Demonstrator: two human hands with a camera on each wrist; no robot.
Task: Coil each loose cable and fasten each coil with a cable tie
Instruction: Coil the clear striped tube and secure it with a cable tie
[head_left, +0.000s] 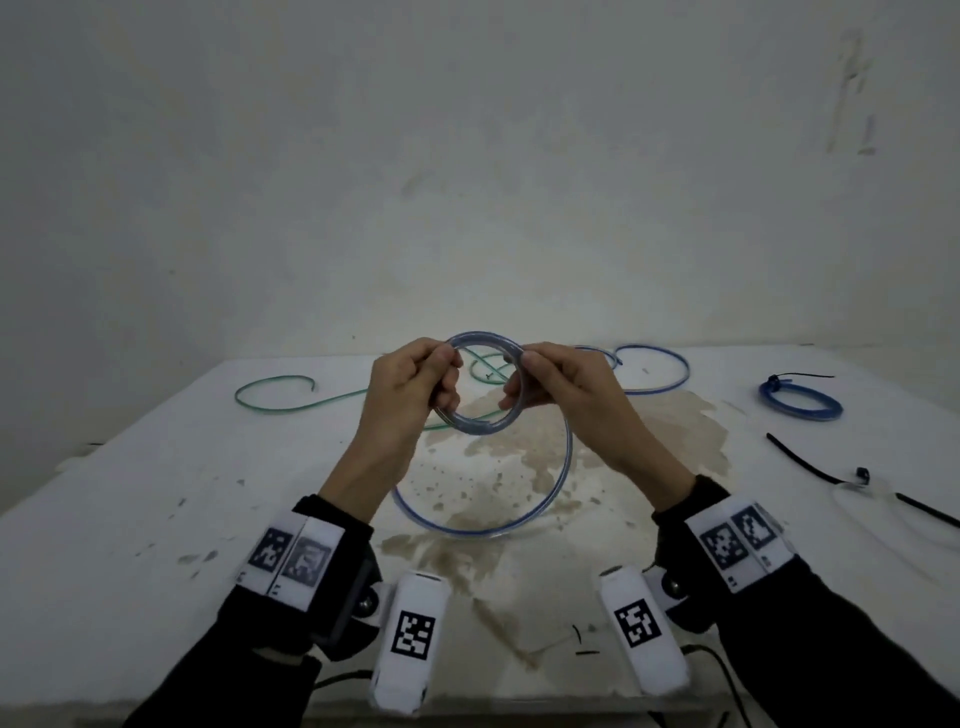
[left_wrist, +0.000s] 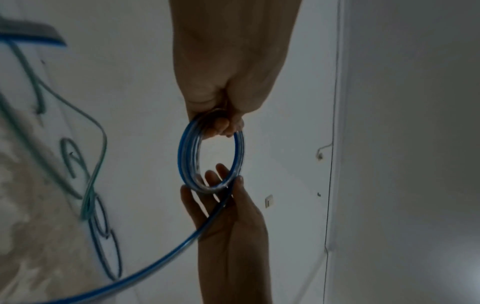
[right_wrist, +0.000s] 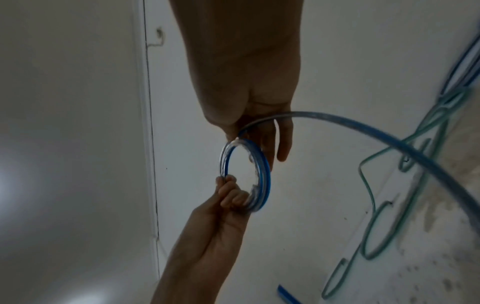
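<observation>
Left of the coil (head_left: 478, 384), my left hand (head_left: 410, 384) curls its grip round the blue cable's turns, held above the stained surface (head_left: 156, 493). Right of the coil, my right hand (head_left: 566, 389) pinches the rim. Wristband markers carry no readable writing.

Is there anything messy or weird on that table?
Yes. The white table has a big brown stain in the middle, like something spilled and dried. A green cable sprawls loose at the back, and black cable ties lie scattered on the right. Nothing looks broken.
</observation>
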